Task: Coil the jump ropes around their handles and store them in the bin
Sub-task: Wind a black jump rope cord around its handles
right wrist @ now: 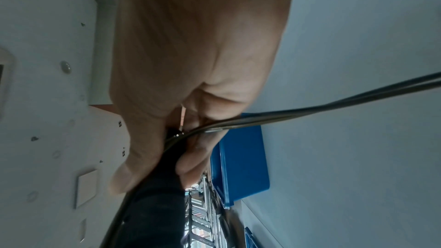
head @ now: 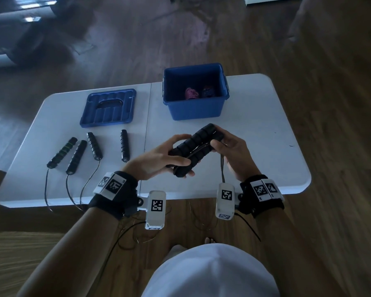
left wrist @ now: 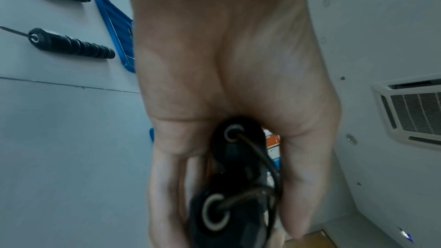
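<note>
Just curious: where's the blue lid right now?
In the head view, the blue lid lies flat on the table's far left, beside the bin, beyond four handles.

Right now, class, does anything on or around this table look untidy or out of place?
Yes. The cords of the four handles lying on the table trail over its near edge toward the floor. The bin's lid lies off, beside the blue bin.

left hand (left wrist: 222,74) grips two black handles (left wrist: 219,205), cord (left wrist: 264,159) looping beside thumb.
</note>
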